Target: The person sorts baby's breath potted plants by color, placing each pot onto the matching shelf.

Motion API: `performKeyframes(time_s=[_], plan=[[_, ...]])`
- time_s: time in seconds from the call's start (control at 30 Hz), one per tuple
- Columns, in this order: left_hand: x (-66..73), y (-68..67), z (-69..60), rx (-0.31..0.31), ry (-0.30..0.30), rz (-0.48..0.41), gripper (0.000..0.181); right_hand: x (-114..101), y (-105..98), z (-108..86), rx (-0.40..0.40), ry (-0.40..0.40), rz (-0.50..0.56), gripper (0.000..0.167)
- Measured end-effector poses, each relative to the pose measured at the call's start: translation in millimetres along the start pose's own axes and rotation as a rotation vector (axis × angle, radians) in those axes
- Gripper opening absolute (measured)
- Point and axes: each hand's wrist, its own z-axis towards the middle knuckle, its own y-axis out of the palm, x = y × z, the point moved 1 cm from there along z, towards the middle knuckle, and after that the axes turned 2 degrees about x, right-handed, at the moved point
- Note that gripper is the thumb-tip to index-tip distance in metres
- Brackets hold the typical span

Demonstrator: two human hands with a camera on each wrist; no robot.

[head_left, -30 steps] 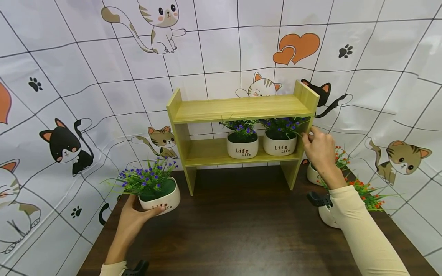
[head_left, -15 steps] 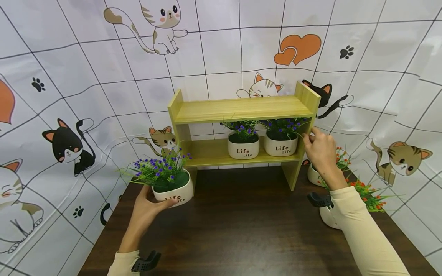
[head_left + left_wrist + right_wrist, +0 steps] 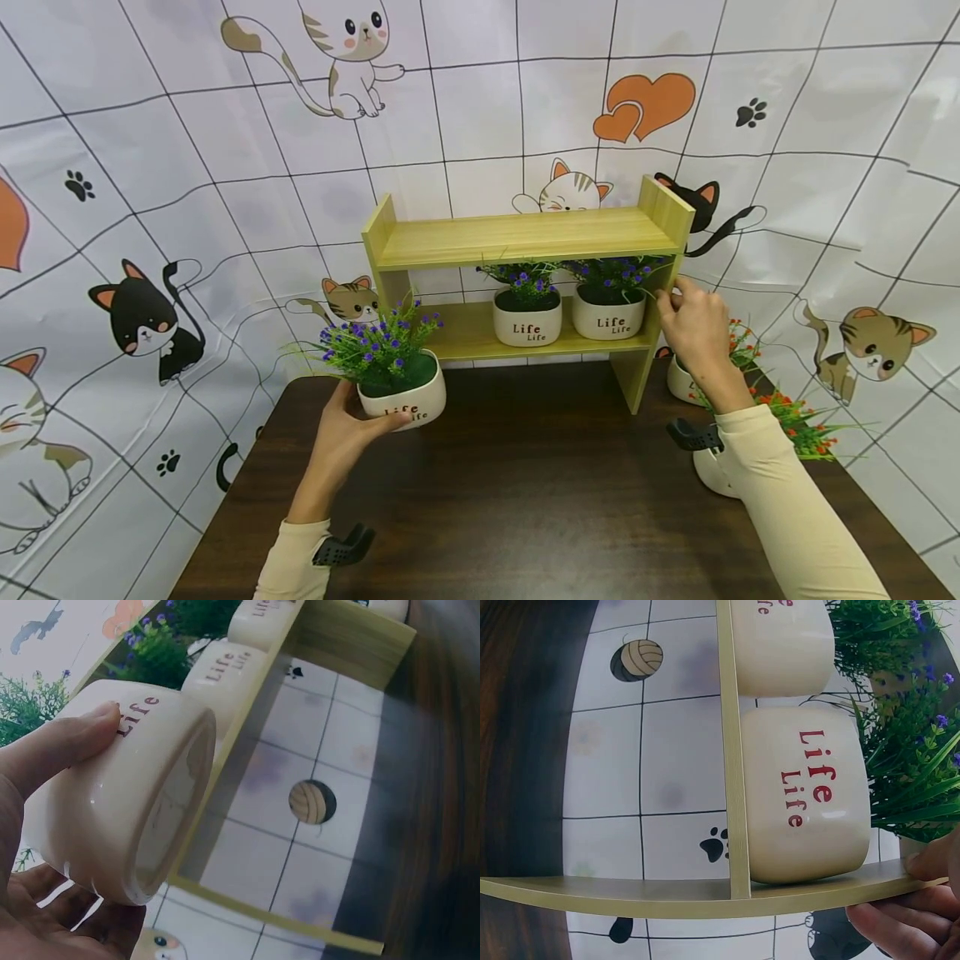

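My left hand (image 3: 347, 446) grips a white oval flower pot (image 3: 414, 398) with purple flowers and green leaves, lettered "Life". The pot is held up in front of the shelf's left side panel. In the left wrist view the thumb lies across the lettering, fingers are behind the pot (image 3: 120, 791), and its base shows. My right hand (image 3: 697, 325) holds the right side panel of the light wooden shelf (image 3: 525, 237); in the right wrist view thumb and fingers (image 3: 900, 926) pinch the panel edge. Two matching pots, one left (image 3: 527, 327) and one right (image 3: 608, 321), stand on the lower board.
Two white pots with orange-red flowers stand right of the shelf, a rear one (image 3: 682, 382) and a front one (image 3: 714, 473), partly hidden by my right arm. The dark wooden table (image 3: 510, 500) lies beneath. Behind it is a wall covering (image 3: 480, 100) with cat prints.
My left hand has carried the flower pot rightward and slightly away from me, toward the shelf's left side. The right hand has stayed on the side panel.
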Motion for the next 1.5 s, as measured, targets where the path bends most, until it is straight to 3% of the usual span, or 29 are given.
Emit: performKeyframes(time_s=[0.4, 0.63, 0.93, 1.5], plan=[[12.4, 24.2, 19.6, -0.023, -0.004, -0.051, 0.095, 0, 0, -1.1, 0.016, -0.025, -0.001, 0.018], [21.1, 36.3, 31.3, -0.052, 0.036, -0.085, 0.096, 0, -1, -1.2, 0.013, -0.024, 0.003, 0.017], [26.7, 51.7, 45.9, -0.009, 0.073, -0.144, 0.099, 1, 1, -1.1, 0.003, -0.028, -0.006, 0.020], [34.0, 73.9, 64.6, 0.010, 0.116, -0.262, 0.104, 1, 2, -1.3, -0.011, -0.023, 0.000, 0.021]])
